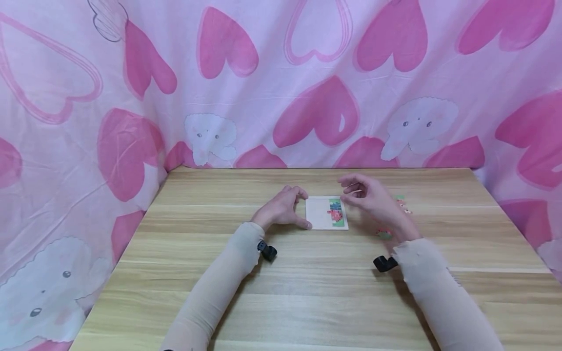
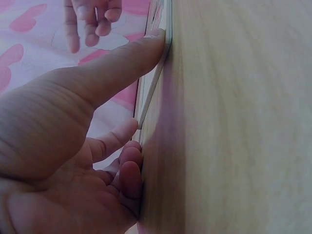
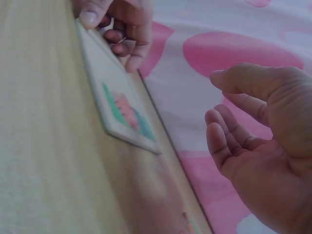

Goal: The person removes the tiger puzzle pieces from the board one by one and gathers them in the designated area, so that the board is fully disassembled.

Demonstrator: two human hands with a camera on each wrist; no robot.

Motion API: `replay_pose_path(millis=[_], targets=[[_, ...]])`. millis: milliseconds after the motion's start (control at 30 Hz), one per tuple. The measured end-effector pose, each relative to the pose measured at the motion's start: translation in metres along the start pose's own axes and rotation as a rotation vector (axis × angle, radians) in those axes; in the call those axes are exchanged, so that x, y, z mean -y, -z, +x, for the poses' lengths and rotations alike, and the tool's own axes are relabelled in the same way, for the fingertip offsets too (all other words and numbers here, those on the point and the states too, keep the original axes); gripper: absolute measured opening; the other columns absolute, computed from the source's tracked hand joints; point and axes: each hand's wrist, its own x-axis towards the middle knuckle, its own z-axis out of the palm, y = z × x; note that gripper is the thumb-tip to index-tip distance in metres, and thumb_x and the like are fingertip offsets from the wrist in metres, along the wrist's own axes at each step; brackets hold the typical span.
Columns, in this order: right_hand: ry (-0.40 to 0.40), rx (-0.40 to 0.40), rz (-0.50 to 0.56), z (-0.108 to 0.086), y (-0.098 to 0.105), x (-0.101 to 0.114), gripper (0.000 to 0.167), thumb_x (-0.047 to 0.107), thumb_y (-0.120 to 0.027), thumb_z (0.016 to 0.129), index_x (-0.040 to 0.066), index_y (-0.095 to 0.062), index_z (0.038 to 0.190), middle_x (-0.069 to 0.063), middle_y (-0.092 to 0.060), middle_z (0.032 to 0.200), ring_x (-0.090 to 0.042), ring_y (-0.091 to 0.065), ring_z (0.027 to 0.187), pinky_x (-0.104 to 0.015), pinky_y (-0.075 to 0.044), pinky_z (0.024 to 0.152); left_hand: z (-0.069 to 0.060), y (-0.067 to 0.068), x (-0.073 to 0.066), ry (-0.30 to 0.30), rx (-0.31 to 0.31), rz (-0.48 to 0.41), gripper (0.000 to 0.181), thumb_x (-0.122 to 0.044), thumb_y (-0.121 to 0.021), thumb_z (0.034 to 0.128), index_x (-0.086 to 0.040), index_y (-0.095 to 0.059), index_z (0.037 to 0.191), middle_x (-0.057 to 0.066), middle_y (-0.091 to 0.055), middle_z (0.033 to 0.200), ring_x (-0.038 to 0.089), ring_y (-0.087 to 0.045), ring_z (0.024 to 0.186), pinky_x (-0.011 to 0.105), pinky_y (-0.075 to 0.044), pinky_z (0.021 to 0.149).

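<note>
A small white puzzle board [image 1: 317, 214] lies flat on the wooden table. Joined pieces [image 1: 335, 213] with a red figure on green and blue fill its right side; its left part is bare white. My left hand [image 1: 279, 208] grips the board's left side, thumb on the near corner and index finger at the far one. Just above the board's far right corner hovers my right hand [image 1: 371, 199], its fingers loosely bent. The right wrist view shows nothing between the fingers of the right hand [image 3: 263, 131], which is raised off the table.
Loose puzzle pieces [image 1: 402, 204] lie right of the board, partly behind the right hand. Another green and red piece [image 1: 384, 234] sits nearer, beside the right wrist. A pink heart-patterned curtain [image 1: 316, 112] stands along the table's back edge.
</note>
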Motion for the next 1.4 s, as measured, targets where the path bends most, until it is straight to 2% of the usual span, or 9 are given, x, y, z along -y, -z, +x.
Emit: replay_pose_path(millis=[100, 200, 533, 700, 933, 1400], targets=[[0.012, 0.013, -0.038, 0.002, -0.005, -0.006, 0.048, 0.008, -0.081, 0.103, 0.003, -0.064, 0.148, -0.025, -0.069, 0.133, -0.030, -0.069, 0.115, -0.021, -0.058, 0.092, 0.000, 0.000, 0.000, 0.000, -0.002, -0.006, 0.087, -0.035, -0.105, 0.0786, -0.014, -0.057, 0.148, 0.009, -0.055, 0.137, 0.025, -0.057, 0.127, 0.042, -0.052, 0.111], [0.005, 0.027, -0.032, 0.004, -0.010, -0.012, 0.046, 0.007, -0.080, 0.103, 0.000, -0.065, 0.146, -0.024, -0.070, 0.128, -0.031, -0.067, 0.113, -0.021, -0.056, 0.093, 0.000, 0.000, 0.000, 0.002, -0.004, -0.014, 0.087, -0.035, -0.105, 0.0779, -0.015, -0.058, 0.148, 0.008, -0.054, 0.136, 0.025, -0.057, 0.125, 0.042, -0.052, 0.110], [-0.026, 0.100, -0.058, 0.008, -0.022, -0.029, 0.044, 0.010, -0.083, 0.101, 0.001, -0.070, 0.143, -0.017, -0.073, 0.118, -0.028, -0.064, 0.103, -0.023, -0.055, 0.084, 0.000, 0.000, -0.001, 0.001, 0.003, -0.017, 0.086, -0.036, -0.105, 0.0783, -0.015, -0.058, 0.147, 0.008, -0.054, 0.135, 0.024, -0.056, 0.124, 0.042, -0.052, 0.109], [-0.027, 0.124, -0.080, 0.010, -0.022, -0.031, 0.039, 0.012, -0.082, 0.103, -0.001, -0.073, 0.138, -0.016, -0.073, 0.117, -0.025, -0.064, 0.101, -0.022, -0.055, 0.084, 0.000, 0.001, -0.003, 0.005, 0.001, -0.019, 0.085, -0.036, -0.105, 0.0786, -0.016, -0.058, 0.147, 0.008, -0.054, 0.135, 0.025, -0.056, 0.125, 0.042, -0.052, 0.109], [-0.036, 0.133, -0.151, 0.011, -0.020, -0.033, 0.032, 0.011, -0.082, 0.103, 0.004, -0.078, 0.133, -0.015, -0.065, 0.118, -0.025, -0.058, 0.102, -0.023, -0.051, 0.085, 0.001, 0.001, -0.002, 0.008, -0.001, -0.022, 0.085, -0.036, -0.105, 0.0790, -0.016, -0.057, 0.147, 0.008, -0.054, 0.136, 0.025, -0.056, 0.126, 0.042, -0.052, 0.110], [-0.058, 0.122, -0.219, 0.009, -0.025, -0.032, 0.030, 0.011, -0.081, 0.103, 0.009, -0.079, 0.133, -0.013, -0.058, 0.120, -0.025, -0.056, 0.106, -0.032, -0.049, 0.091, 0.000, 0.000, 0.000, 0.012, 0.000, -0.019, 0.085, -0.036, -0.105, 0.0787, -0.017, -0.058, 0.147, 0.007, -0.054, 0.135, 0.024, -0.056, 0.125, 0.041, -0.052, 0.108]])
